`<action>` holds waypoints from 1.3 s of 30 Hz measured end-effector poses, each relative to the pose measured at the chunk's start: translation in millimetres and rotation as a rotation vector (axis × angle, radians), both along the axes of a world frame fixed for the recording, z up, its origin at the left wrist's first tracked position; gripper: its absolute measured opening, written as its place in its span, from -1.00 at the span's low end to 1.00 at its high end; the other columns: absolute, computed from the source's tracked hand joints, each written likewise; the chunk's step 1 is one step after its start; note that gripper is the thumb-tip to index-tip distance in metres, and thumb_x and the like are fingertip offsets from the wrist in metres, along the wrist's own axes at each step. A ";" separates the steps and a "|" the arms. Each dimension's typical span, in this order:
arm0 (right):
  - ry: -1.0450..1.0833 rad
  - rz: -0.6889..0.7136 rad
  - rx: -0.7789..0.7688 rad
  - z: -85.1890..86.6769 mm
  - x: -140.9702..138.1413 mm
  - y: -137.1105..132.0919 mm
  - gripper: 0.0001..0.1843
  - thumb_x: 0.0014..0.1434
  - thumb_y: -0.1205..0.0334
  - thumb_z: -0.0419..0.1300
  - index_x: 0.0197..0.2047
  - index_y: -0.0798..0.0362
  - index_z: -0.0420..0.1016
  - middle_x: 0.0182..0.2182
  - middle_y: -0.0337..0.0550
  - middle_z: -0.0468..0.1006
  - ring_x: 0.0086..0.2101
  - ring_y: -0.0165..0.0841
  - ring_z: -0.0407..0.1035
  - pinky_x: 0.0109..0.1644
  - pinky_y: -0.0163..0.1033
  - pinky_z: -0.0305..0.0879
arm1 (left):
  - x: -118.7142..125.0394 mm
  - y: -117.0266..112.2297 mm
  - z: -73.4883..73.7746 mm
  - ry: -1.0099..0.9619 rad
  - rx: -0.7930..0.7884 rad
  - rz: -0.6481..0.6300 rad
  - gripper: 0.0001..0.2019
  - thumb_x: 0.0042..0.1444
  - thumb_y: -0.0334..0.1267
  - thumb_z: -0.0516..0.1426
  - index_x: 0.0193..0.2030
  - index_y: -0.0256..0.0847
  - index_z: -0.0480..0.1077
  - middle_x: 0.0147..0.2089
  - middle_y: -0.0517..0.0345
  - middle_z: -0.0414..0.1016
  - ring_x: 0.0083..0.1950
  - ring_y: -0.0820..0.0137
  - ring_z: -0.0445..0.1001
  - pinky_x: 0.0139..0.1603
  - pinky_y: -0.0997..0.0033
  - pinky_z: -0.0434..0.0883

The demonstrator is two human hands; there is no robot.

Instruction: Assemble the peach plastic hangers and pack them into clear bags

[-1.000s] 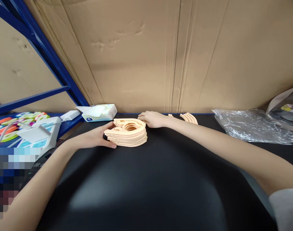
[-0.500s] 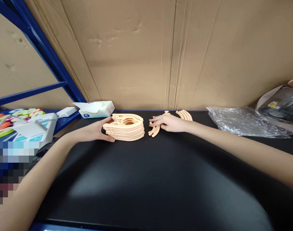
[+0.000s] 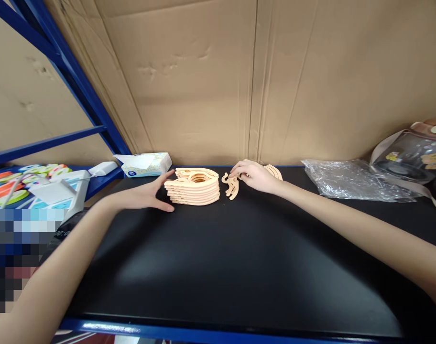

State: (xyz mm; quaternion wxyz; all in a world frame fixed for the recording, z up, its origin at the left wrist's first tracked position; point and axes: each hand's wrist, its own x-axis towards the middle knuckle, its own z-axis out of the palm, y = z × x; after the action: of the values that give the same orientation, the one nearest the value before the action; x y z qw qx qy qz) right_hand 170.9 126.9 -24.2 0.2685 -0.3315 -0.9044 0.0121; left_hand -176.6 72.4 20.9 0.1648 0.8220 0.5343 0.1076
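A stack of several flat peach-coloured foam shapes with a round hole (image 3: 194, 186) lies on the black table top (image 3: 239, 267) near the back wall. My left hand (image 3: 149, 193) rests just left of the stack, fingers stretched out, barely apart from it. To the right of the stack, my right hand (image 3: 252, 174) has its fingers curled over a small bunch of curved peach strips (image 3: 232, 185). More curved strips (image 3: 275, 171) lie behind that hand.
A tissue box (image 3: 144, 164) and a white charger (image 3: 103, 168) sit at the back left beside a blue rack. Crumpled clear plastic (image 3: 340, 184) and a clear-lidded container (image 3: 411, 153) are at the right. Cardboard lines the wall behind.
My left hand has let go of the stack's side and opened. My right hand moved from the stack's top to the curved strips and curled its fingers on them.
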 end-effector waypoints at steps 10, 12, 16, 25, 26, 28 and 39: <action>-0.086 -0.156 0.090 -8.2 60.9 -65.9 -0.66 0.25 0.38 0.00 -0.08 0.04 0.57 -0.09 -0.05 0.57 -0.04 -0.16 0.41 0.09 0.05 0.29 | 99.4 -85.5 48.2 0.031 0.433 0.082 -0.61 0.26 0.01 0.00 0.13 -0.08 0.32 0.13 0.14 0.46 0.11 0.14 0.46 0.15 0.09 0.40; -0.086 -0.224 0.099 -11.0 76.2 -68.2 -0.68 0.28 0.33 -0.01 -0.10 0.06 0.57 -0.09 -0.02 0.57 -0.05 -0.12 0.41 0.06 0.08 0.30 | 138.2 -97.5 28.3 0.049 0.321 -0.071 -0.62 0.29 -0.06 -0.01 0.16 -0.13 0.32 0.17 0.09 0.46 0.15 0.17 0.46 0.17 0.15 0.40; -0.087 -0.315 0.099 -16.9 98.3 -73.0 -0.66 0.32 0.27 -0.03 -0.08 0.08 0.56 -0.05 0.00 0.55 -0.10 -0.12 0.42 0.01 0.08 0.34 | 185.6 -99.3 -10.4 0.234 0.124 -0.204 -0.32 0.28 0.09 0.01 0.36 -0.39 0.12 0.43 -0.26 0.03 0.44 0.01 0.02 0.36 0.01 0.17; -0.147 -0.240 0.048 -21.5 101.5 -77.4 -0.56 0.41 0.09 -0.11 0.15 0.02 0.45 0.17 -0.05 0.43 0.16 -0.15 0.27 0.21 0.06 0.21 | 194.7 -58.8 -45.5 0.168 0.133 -0.067 -0.23 0.33 0.17 -0.15 0.43 -0.46 -0.06 0.48 -0.28 -0.17 0.49 0.08 -0.21 0.44 0.05 -0.04; -0.162 -0.225 0.033 -21.5 101.5 -76.9 -0.56 0.41 0.09 -0.12 0.15 0.00 0.45 0.17 -0.06 0.43 0.17 -0.15 0.26 0.23 0.07 0.19 | 194.2 -56.8 -49.0 0.153 0.138 -0.072 -0.24 0.33 0.16 -0.15 0.43 -0.46 -0.05 0.48 -0.26 -0.20 0.50 0.09 -0.24 0.45 0.06 -0.06; -0.171 -0.228 0.006 -21.7 102.3 -76.5 -0.56 0.41 0.09 -0.13 0.14 -0.02 0.46 0.16 -0.09 0.45 0.17 -0.15 0.26 0.23 0.09 0.18 | 193.5 -54.4 -54.9 0.121 0.146 -0.079 -0.24 0.32 0.17 -0.15 0.43 -0.45 -0.04 0.49 -0.23 -0.25 0.50 0.11 -0.30 0.46 0.06 -0.08; -0.140 -0.388 0.064 -22.7 104.9 -79.0 -0.55 0.40 0.05 -0.11 0.15 0.04 0.42 0.15 -0.01 0.46 0.09 -0.12 0.37 0.15 0.08 0.29 | 187.8 -57.5 -54.2 0.057 0.158 -0.193 -0.28 0.34 0.13 -0.13 0.43 -0.38 -0.05 0.51 -0.12 -0.28 0.51 0.17 -0.36 0.46 0.00 -0.12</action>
State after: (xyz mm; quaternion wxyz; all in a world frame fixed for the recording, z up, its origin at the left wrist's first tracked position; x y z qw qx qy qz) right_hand 275.9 47.9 -46.9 0.2127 -0.4909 -0.8399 -0.0915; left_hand 11.1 14.9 -33.3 0.0937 0.8829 0.4468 0.1097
